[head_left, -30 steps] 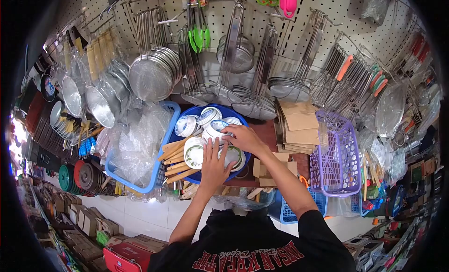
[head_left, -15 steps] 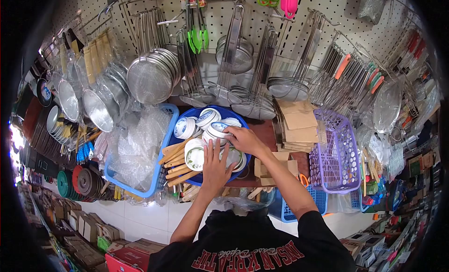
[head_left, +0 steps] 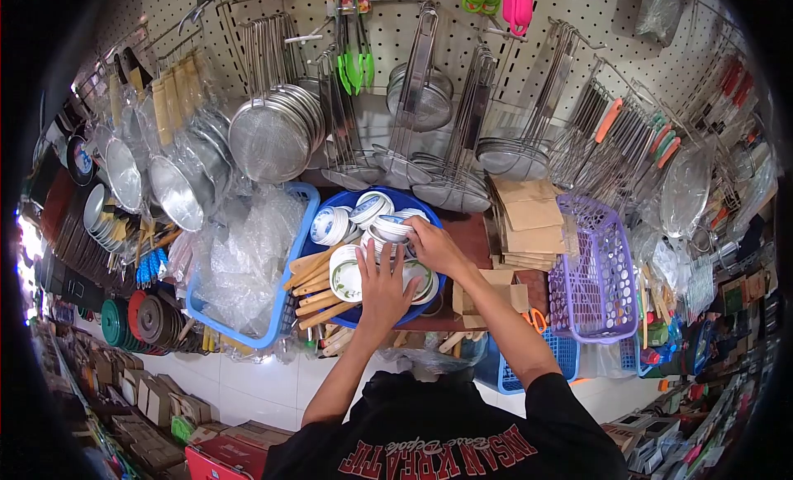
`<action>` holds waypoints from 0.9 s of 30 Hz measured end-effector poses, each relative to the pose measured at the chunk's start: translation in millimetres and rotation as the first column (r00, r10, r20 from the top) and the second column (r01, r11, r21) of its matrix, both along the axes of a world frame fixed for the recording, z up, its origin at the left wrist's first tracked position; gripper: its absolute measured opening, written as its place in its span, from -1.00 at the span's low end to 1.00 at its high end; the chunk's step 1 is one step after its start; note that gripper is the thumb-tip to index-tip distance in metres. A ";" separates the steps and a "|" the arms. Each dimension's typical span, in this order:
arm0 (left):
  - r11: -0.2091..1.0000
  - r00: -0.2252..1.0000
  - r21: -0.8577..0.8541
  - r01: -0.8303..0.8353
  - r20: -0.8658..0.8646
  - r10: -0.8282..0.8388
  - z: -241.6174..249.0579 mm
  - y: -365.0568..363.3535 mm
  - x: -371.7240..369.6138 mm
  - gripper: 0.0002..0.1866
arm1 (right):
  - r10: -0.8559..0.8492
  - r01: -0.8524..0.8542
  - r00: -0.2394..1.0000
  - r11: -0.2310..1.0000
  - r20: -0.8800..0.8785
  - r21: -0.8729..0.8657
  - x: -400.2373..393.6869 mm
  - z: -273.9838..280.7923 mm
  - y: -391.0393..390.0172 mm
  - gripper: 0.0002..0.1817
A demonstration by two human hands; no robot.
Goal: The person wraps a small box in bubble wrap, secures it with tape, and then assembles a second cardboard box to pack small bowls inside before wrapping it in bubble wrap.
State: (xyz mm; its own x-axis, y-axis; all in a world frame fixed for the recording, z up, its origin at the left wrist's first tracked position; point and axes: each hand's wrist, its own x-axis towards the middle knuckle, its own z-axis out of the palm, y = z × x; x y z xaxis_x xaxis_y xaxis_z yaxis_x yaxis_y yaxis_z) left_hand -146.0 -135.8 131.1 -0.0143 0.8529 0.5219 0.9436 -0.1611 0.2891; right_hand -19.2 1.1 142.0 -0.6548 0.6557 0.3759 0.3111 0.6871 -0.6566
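Stacks of small white bowls with blue or green patterns fill a round blue basin. My left hand lies over the green-patterned bowls at the front, its fingers spread. Farther right, my right hand has its fingers closed at the edge of a stack of blue-patterned bowls. Wooden handles stick out over the basin's left side.
A blue basket of clear plastic wrap stands left of the basin. Brown cardboard pieces and a purple basket are on the right. Metal strainers hang behind.
My right hand has shifted slightly, and the blue-patterned bowls beside it are tilted differently. My left hand stays spread over the front bowls. The whole view has moved a little.
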 end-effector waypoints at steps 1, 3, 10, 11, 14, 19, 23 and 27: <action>1.000 1.000 0.008 0.000 0.005 0.000 -0.3 1.9 -0.3 -0.30 | -0.005 0.005 1.000 1.000 0.001 -0.010 -0.7 -2.3 0.3 -0.79; 1.000 1.000 0.013 -0.004 -0.007 0.004 4.0 3.8 -0.4 -0.30 | 0.023 -0.022 0.999 1.000 -0.038 0.017 -1.5 -6.5 0.3 -0.79; 1.000 0.999 0.007 -0.022 -0.044 0.023 -1.1 7.1 -3.1 -0.27 | 0.061 -0.062 0.995 0.998 -0.081 -0.011 1.0 -7.6 -0.9 -0.79; 1.000 0.999 0.001 -0.026 -0.047 0.026 -1.5 6.3 -3.1 -0.27 | 0.064 -0.066 0.995 0.998 -0.078 -0.018 1.7 -5.8 -1.3 -0.79; 0.999 0.998 -0.015 -0.032 -0.048 0.031 0.7 3.8 -3.2 -0.27 | 0.062 -0.065 0.995 0.997 -0.072 -0.035 2.0 -3.2 -1.4 -0.78; 1.000 0.999 -0.005 -0.029 -0.037 0.029 0.3 2.6 -4.5 -0.28 | 0.037 -0.041 0.998 0.997 -0.055 -0.067 1.0 0.5 -3.2 -0.76; 0.999 0.999 0.005 -0.042 -0.034 0.042 0.0 4.5 -4.5 -0.28 | 0.018 -0.019 1.000 0.999 -0.020 -0.035 1.6 8.0 -5.7 -0.76; 0.998 0.997 -0.004 -0.060 -0.038 0.060 3.6 4.2 -2.9 -0.29 | 0.004 -0.005 0.999 1.000 -0.036 -0.022 0.5 6.9 -4.7 -0.76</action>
